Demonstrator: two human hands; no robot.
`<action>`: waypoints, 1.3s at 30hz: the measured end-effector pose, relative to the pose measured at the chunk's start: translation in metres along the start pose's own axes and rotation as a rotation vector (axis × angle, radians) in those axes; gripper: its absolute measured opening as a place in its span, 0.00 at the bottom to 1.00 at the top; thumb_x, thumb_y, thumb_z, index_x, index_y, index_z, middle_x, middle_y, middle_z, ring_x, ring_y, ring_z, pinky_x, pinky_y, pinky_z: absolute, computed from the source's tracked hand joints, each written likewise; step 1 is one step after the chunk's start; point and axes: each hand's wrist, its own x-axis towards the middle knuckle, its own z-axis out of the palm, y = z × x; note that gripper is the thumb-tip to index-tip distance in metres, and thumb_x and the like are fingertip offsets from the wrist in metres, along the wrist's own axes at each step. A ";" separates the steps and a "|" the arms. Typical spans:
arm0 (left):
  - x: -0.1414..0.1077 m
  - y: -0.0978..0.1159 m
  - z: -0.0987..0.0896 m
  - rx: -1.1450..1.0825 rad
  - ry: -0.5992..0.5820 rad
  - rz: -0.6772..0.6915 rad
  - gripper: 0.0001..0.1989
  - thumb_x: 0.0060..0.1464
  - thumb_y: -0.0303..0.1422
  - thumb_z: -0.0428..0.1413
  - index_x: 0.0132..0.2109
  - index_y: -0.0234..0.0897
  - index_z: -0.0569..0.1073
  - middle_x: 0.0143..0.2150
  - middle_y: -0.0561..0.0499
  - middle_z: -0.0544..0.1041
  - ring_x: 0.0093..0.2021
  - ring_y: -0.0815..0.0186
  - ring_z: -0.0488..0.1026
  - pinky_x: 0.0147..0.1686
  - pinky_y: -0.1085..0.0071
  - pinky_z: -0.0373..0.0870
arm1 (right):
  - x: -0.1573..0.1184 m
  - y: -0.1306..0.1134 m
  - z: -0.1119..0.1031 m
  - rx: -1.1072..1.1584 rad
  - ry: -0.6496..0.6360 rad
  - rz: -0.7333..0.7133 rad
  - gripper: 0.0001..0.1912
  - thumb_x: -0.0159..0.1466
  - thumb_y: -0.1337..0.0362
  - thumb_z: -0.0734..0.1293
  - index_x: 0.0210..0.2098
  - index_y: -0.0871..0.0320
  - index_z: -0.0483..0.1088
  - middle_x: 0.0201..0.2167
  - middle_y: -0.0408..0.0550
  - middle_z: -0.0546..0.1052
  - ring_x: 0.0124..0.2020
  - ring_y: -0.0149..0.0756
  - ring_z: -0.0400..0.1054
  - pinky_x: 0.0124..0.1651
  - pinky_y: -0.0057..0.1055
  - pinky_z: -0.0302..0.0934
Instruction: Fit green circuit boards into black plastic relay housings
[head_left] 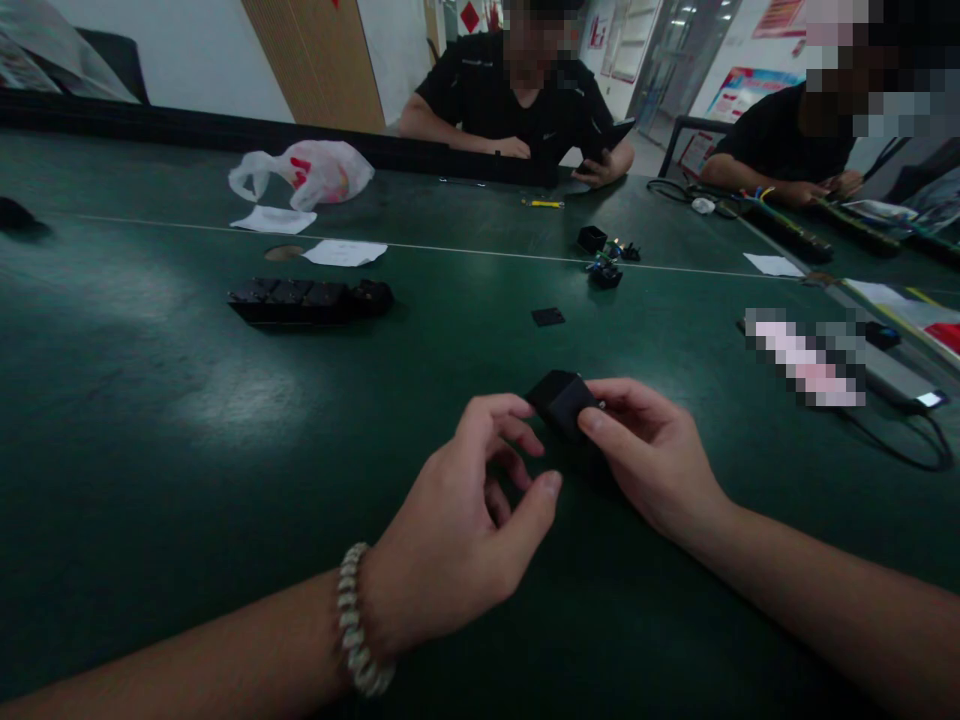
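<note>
A small black box-like part (562, 402) is pinched between the thumb and fingers of my right hand (660, 450), above the green table (187, 500). Just left of it is my left hand (480, 500), its fingers curled and apart, with a visible gap between thumb and fingertips. The left index fingertip is close to the black part's left edge; whether it touches cannot be told. A thin black plate (548, 317) lies flat beyond my hands. Farther off sit small black parts with wires (604, 271).
A row of joined black blocks (300, 302) lies at left, near papers (345, 252) and a plastic bag (322, 173). At right are a phone-like item (806, 360), a grey device (896, 372) and a cable. Two people (517, 110) sit across the table.
</note>
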 end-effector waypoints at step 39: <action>0.023 -0.009 -0.009 -0.548 0.152 -0.331 0.24 0.57 0.28 0.68 0.59 0.40 0.74 0.54 0.47 0.84 0.54 0.58 0.82 0.56 0.56 0.81 | -0.003 -0.008 -0.004 -0.517 -0.037 -0.536 0.17 0.60 0.74 0.77 0.46 0.51 0.83 0.33 0.44 0.83 0.34 0.35 0.80 0.39 0.34 0.77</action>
